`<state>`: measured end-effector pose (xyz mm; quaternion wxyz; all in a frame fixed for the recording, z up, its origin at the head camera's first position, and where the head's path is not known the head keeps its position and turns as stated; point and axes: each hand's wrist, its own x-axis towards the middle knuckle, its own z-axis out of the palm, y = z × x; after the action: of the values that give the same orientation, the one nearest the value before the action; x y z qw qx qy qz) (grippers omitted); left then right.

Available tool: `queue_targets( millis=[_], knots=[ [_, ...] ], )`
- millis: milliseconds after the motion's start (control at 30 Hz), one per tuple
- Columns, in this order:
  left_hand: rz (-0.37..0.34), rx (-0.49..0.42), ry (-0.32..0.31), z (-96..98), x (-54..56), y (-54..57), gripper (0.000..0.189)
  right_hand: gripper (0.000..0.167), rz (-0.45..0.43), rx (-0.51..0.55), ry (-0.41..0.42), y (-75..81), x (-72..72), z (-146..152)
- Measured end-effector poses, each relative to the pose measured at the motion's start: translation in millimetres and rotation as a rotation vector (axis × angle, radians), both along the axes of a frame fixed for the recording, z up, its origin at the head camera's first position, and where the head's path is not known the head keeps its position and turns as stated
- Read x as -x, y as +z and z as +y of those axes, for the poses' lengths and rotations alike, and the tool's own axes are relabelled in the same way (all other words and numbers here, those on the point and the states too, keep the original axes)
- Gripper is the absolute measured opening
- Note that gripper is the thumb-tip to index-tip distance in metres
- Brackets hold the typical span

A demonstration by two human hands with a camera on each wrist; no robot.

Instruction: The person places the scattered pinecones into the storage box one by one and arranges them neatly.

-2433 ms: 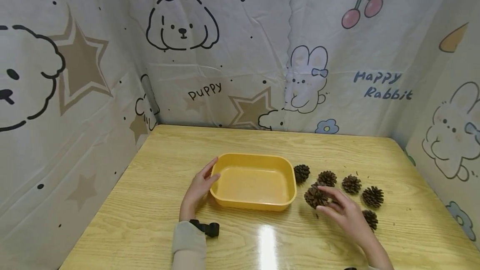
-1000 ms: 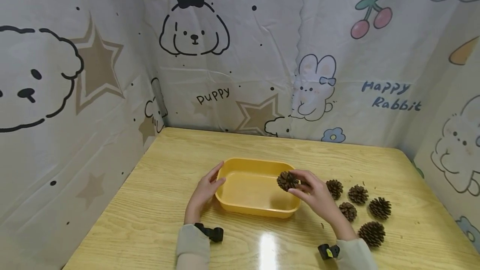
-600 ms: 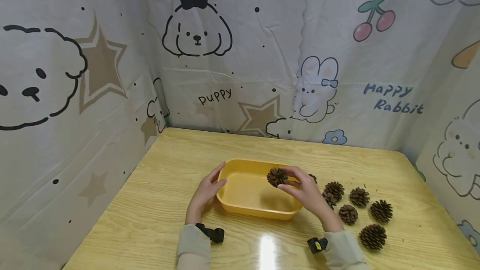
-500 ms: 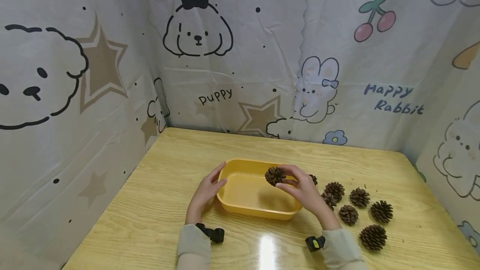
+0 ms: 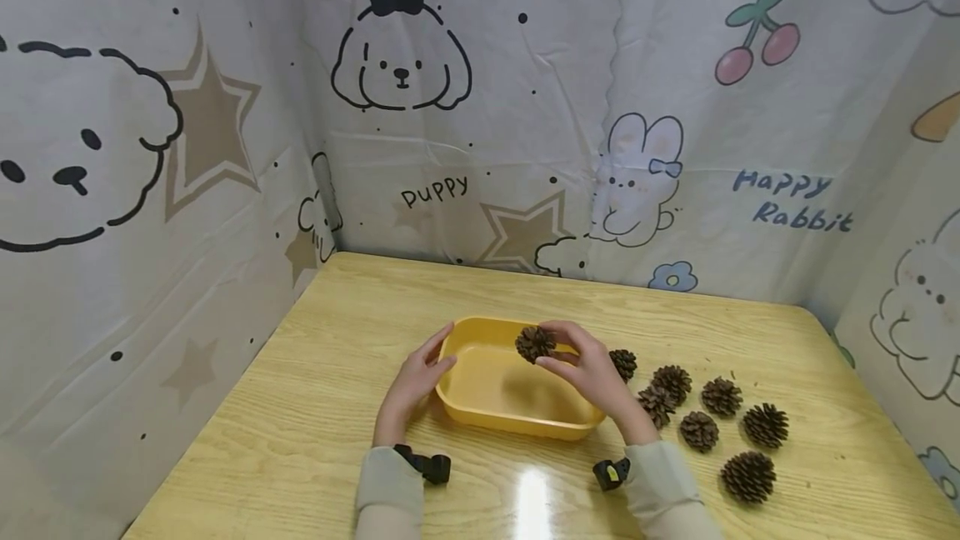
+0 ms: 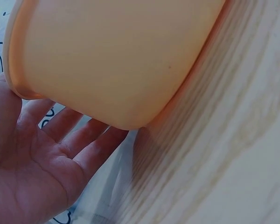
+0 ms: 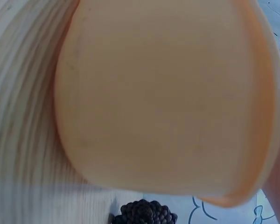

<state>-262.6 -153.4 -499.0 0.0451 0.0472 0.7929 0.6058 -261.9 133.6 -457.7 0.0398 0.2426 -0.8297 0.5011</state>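
Observation:
In the head view, a yellow plastic box (image 5: pixel 517 425) stands on the table. My left hand (image 5: pixel 411 383) grips its left end, thumb over the rim and fingers along the outer wall; the left wrist view shows those fingers (image 6: pixel 95 147) behind the box wall. My right hand (image 5: pixel 592 369) pinches a brown pine cone (image 5: pixel 535 344) between thumb and fingertips, above the inside of the box. The box wall (image 7: pixel 163 93) fills most of the right wrist view and hides the held pine cone there.
Several loose pine cones lie on the table right of the box, among them a large one (image 5: pixel 748 477) nearest the front and one (image 5: pixel 623 364) close to the box's right end. A printed curtain (image 5: pixel 517 132) surrounds the wooden table (image 5: pixel 285 423) at the back and sides.
My right hand has carried the pine cone leftward, from beside the other pine cones to over the box. The left hand has kept its grip on the box's left end.

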Motion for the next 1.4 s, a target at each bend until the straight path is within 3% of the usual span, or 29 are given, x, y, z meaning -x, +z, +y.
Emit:
queue_targets(
  millis=[467, 833, 1233, 1400],
  knots=[
    [-0.010, 0.000, 0.003, 1.1, 0.4, -0.3, 0.057, 0.048, -0.044, -0.010, 0.027, 0.0, 10.5, -25.4],
    [0.000, -0.071, -0.016, 1.5, 0.3, -3.0, 0.057, 0.051, -0.124, -0.034, 0.052, -0.7, 14.1, -43.0],
    [0.001, -0.060, -0.018, 0.2, -1.4, -1.4, 0.056, 0.046, -0.074, -0.052, 0.047, -10.3, 22.7, -61.8],
    [-0.008, -0.053, -0.022, -1.0, -2.7, 2.8, 0.056, 0.045, -0.058, -0.104, 0.024, -14.5, 25.1, -72.5]
  ],
)
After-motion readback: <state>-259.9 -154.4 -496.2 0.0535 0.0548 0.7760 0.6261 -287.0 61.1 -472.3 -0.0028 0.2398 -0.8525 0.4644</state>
